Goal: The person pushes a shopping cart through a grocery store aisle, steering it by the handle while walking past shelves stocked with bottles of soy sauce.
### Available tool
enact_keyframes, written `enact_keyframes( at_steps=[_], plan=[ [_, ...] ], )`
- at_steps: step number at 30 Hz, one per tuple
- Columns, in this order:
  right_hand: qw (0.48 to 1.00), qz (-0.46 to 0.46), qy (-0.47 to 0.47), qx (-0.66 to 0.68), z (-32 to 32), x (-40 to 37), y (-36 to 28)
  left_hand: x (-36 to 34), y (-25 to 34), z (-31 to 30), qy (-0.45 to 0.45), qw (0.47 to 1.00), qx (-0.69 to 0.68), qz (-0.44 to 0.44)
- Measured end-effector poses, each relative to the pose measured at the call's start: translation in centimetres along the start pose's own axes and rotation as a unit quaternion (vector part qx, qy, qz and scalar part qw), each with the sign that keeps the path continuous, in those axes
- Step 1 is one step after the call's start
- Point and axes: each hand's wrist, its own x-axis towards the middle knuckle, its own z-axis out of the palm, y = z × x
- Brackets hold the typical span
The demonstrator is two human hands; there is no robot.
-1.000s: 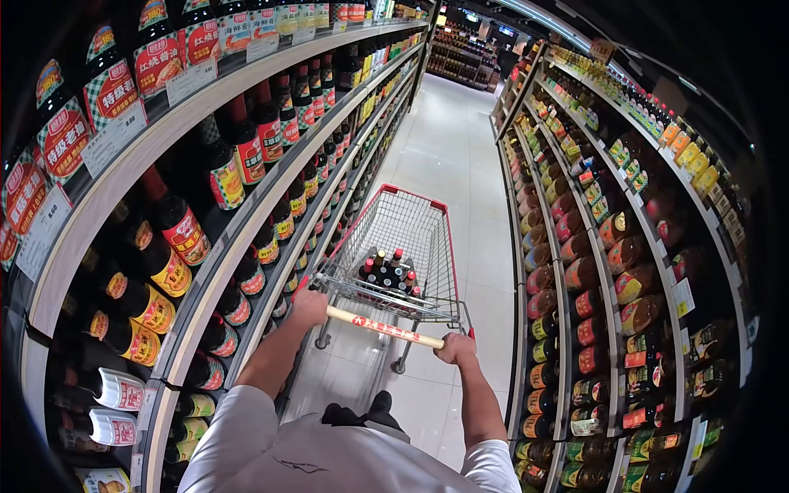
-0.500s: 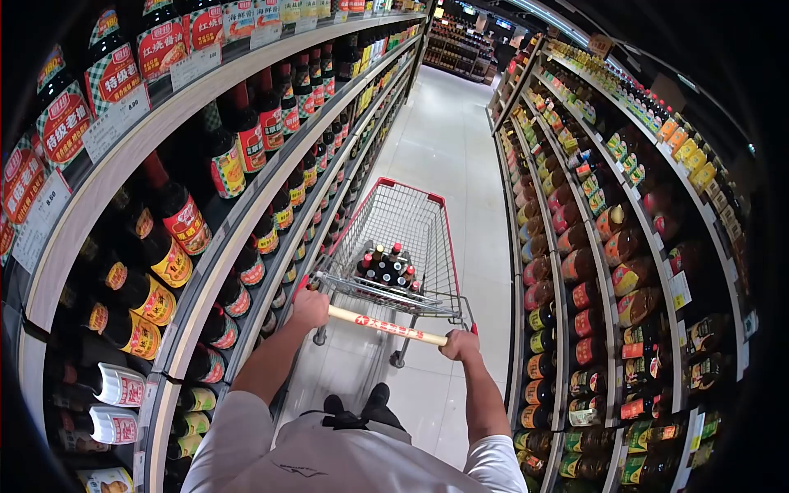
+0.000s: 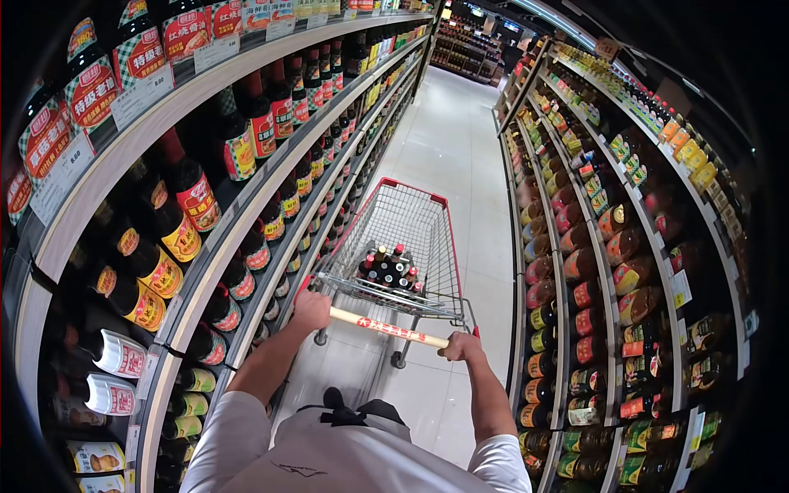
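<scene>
A shopping cart (image 3: 415,201) with a red-rimmed wire basket stands in front of me. Its pale handle bar (image 3: 386,328) carries red lettering. My left hand (image 3: 312,310) is wrapped round the left end of the bar, and my right hand (image 3: 461,347) grips the right end. Several dark bottles (image 3: 389,268), some with red caps, stand grouped in the near part of the basket.
Tall shelves of dark sauce bottles (image 3: 197,197) with price tags line the left, close to the cart. Shelves of jars and bottles (image 3: 585,293) run along the right. The tiled aisle floor (image 3: 460,131) leads to a far shelf (image 3: 464,53).
The left shelves have shifted slightly in view, their near bottles now lower and further right. Only one dark shoe shows clearly now, where two showed before. Both hands stay on the bar.
</scene>
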Motion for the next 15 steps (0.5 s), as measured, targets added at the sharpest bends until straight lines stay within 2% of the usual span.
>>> enact_keyframes(
  at_steps=[3, 9, 12, 15],
  plan=[
    [0.994, -0.013, -0.099, 0.042, -0.1, 0.1, 0.4, -0.9, 0.3, 0.6, 0.013, 1.000, -0.006, -0.011],
    [0.983, -0.050, -0.166, 0.064, 0.3, -0.6, 0.4, -2.9, 1.0, 0.9, 0.036, 0.999, -0.020, -0.011],
    [0.982, -0.057, -0.169, 0.063, 0.4, -1.4, 0.3, -4.1, 1.3, 0.7, 0.075, 0.997, -0.028, -0.010],
    [0.985, -0.072, -0.155, 0.036, 1.0, -1.8, 0.4, -5.3, 1.6, -0.4, 0.040, 0.998, -0.054, -0.005]
  ],
)
